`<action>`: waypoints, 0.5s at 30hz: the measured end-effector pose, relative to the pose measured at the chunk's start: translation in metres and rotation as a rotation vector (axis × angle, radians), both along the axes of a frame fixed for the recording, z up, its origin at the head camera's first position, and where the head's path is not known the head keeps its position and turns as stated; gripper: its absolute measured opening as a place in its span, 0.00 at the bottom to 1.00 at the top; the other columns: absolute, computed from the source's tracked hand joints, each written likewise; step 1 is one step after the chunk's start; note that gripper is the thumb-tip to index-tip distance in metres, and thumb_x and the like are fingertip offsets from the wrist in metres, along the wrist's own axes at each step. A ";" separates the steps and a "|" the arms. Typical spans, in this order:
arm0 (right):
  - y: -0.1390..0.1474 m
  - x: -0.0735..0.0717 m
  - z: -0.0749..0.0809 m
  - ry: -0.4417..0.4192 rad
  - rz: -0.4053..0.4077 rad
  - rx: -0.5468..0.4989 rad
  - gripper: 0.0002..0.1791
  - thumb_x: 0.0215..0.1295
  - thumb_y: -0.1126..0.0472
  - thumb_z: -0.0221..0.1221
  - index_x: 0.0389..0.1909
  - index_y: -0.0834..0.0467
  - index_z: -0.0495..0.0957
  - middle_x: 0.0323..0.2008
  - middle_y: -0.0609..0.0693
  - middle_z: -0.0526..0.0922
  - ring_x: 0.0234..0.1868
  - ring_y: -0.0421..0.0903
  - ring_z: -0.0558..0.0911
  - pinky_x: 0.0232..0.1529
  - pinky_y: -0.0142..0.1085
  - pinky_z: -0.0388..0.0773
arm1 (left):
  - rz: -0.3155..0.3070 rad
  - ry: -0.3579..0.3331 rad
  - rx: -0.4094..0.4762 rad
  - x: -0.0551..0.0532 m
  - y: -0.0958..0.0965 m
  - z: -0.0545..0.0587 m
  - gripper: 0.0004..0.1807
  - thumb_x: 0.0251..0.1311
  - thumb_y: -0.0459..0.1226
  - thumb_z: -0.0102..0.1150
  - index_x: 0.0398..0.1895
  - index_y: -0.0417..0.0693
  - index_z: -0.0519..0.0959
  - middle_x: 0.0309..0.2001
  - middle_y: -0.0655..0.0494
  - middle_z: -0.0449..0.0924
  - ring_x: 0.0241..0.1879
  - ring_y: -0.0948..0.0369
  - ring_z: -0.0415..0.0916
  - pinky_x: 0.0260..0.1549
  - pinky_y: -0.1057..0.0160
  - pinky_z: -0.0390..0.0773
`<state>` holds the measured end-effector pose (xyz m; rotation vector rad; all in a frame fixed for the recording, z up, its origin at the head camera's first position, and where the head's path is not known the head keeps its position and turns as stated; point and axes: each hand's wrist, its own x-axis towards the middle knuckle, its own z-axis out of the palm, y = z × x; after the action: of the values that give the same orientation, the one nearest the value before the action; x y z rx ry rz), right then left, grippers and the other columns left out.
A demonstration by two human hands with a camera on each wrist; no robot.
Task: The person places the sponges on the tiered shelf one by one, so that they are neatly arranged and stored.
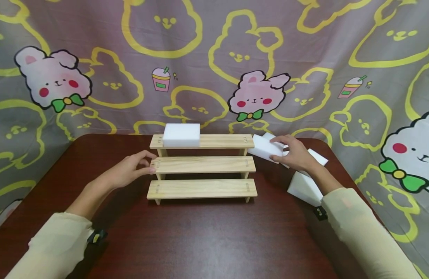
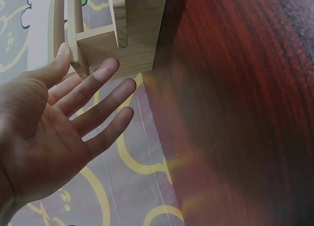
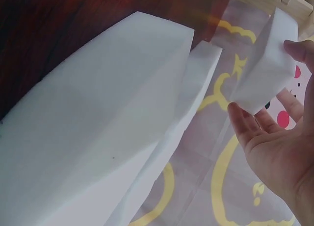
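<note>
A three-tier wooden stand (image 1: 203, 164) stands on the table, and a white foam block (image 1: 181, 135) lies on the left part of its top tier. My left hand (image 1: 132, 167) is at the left end of the middle tier; in the left wrist view its thumb (image 2: 61, 59) touches the wood and the other fingers are spread and nearly straight. To the right of the stand, my right hand (image 1: 294, 153) grips another white foam block (image 1: 267, 148) between thumb and fingers. The right wrist view shows this held block (image 3: 274, 64) tilted.
More white foam blocks lie on the right side of the dark red-brown table (image 1: 214, 236), among them a block (image 1: 305, 188) beside the right forearm and one (image 1: 318, 156) behind the wrist. A patterned curtain (image 1: 200, 58) hangs behind the table's far edge.
</note>
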<state>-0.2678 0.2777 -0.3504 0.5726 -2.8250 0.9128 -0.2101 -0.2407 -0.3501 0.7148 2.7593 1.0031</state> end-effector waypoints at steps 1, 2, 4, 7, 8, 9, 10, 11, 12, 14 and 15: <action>0.000 0.000 0.000 -0.002 -0.002 0.000 0.29 0.60 0.60 0.73 0.59 0.67 0.78 0.59 0.68 0.75 0.57 0.63 0.76 0.57 0.61 0.77 | 0.000 0.000 0.001 0.000 0.000 0.000 0.21 0.74 0.36 0.61 0.62 0.32 0.71 0.43 0.45 0.87 0.48 0.47 0.83 0.47 0.46 0.78; 0.000 0.001 0.001 -0.004 -0.003 -0.001 0.29 0.60 0.60 0.73 0.59 0.67 0.78 0.59 0.68 0.75 0.57 0.64 0.76 0.57 0.61 0.76 | 0.000 -0.001 0.001 0.000 0.000 0.000 0.21 0.74 0.36 0.61 0.62 0.32 0.71 0.43 0.45 0.87 0.48 0.46 0.83 0.47 0.46 0.78; 0.000 0.001 0.002 -0.007 -0.009 -0.001 0.29 0.60 0.60 0.73 0.60 0.68 0.78 0.60 0.68 0.75 0.58 0.64 0.76 0.58 0.60 0.76 | 0.001 0.001 -0.001 0.000 0.000 0.000 0.21 0.74 0.36 0.61 0.62 0.32 0.71 0.43 0.45 0.87 0.48 0.46 0.83 0.48 0.46 0.78; -0.001 0.001 0.003 -0.005 -0.020 -0.001 0.29 0.61 0.60 0.73 0.60 0.68 0.77 0.61 0.69 0.75 0.58 0.64 0.76 0.58 0.60 0.76 | 0.002 0.002 -0.003 0.000 0.000 0.000 0.21 0.74 0.36 0.61 0.62 0.31 0.71 0.44 0.44 0.87 0.48 0.46 0.83 0.47 0.46 0.78; 0.000 0.001 0.003 -0.002 -0.024 -0.004 0.29 0.61 0.60 0.73 0.60 0.68 0.77 0.61 0.69 0.75 0.59 0.64 0.75 0.58 0.60 0.76 | 0.002 0.003 -0.004 0.000 0.000 0.000 0.21 0.74 0.36 0.61 0.62 0.31 0.71 0.44 0.44 0.87 0.48 0.46 0.83 0.47 0.46 0.78; 0.000 0.001 0.004 0.004 -0.027 -0.001 0.29 0.61 0.59 0.73 0.60 0.68 0.77 0.61 0.69 0.75 0.58 0.64 0.76 0.58 0.60 0.76 | 0.002 0.004 -0.004 0.000 0.000 0.000 0.21 0.74 0.36 0.61 0.62 0.31 0.71 0.44 0.44 0.87 0.48 0.46 0.83 0.47 0.46 0.78; 0.000 0.001 0.004 0.009 -0.031 -0.002 0.29 0.61 0.59 0.73 0.60 0.68 0.77 0.61 0.69 0.75 0.59 0.64 0.76 0.58 0.60 0.76 | 0.002 0.004 -0.004 0.000 0.000 0.000 0.21 0.74 0.36 0.61 0.62 0.31 0.71 0.43 0.44 0.87 0.48 0.46 0.83 0.47 0.46 0.78; 0.000 0.001 0.004 0.012 -0.035 -0.004 0.29 0.61 0.59 0.73 0.60 0.68 0.77 0.60 0.69 0.75 0.59 0.64 0.76 0.58 0.60 0.76 | 0.001 0.004 -0.003 0.000 0.000 0.000 0.21 0.74 0.35 0.61 0.62 0.31 0.71 0.43 0.44 0.87 0.48 0.46 0.83 0.47 0.46 0.78; 0.000 0.001 0.004 0.016 -0.037 -0.004 0.29 0.61 0.59 0.72 0.60 0.68 0.77 0.60 0.69 0.75 0.58 0.64 0.75 0.58 0.61 0.76 | 0.002 0.005 -0.003 0.000 0.000 0.000 0.21 0.74 0.35 0.61 0.62 0.31 0.71 0.43 0.45 0.87 0.48 0.46 0.83 0.47 0.46 0.79; 0.000 0.001 0.004 0.020 -0.042 -0.007 0.29 0.61 0.59 0.72 0.60 0.68 0.77 0.60 0.68 0.75 0.58 0.64 0.75 0.58 0.61 0.76 | 0.002 0.007 -0.004 0.000 0.000 0.000 0.21 0.73 0.35 0.61 0.62 0.31 0.71 0.43 0.45 0.87 0.47 0.46 0.83 0.46 0.46 0.78; 0.001 0.001 0.004 0.023 -0.042 -0.008 0.29 0.61 0.59 0.72 0.60 0.68 0.77 0.60 0.68 0.75 0.58 0.63 0.76 0.58 0.61 0.76 | 0.002 0.007 -0.005 0.000 0.000 0.000 0.21 0.73 0.35 0.61 0.62 0.31 0.71 0.43 0.45 0.87 0.47 0.47 0.83 0.46 0.47 0.78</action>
<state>-0.2669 0.2782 -0.3467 0.5172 -2.8006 0.9035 -0.2098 -0.2403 -0.3502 0.7169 2.7681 0.9961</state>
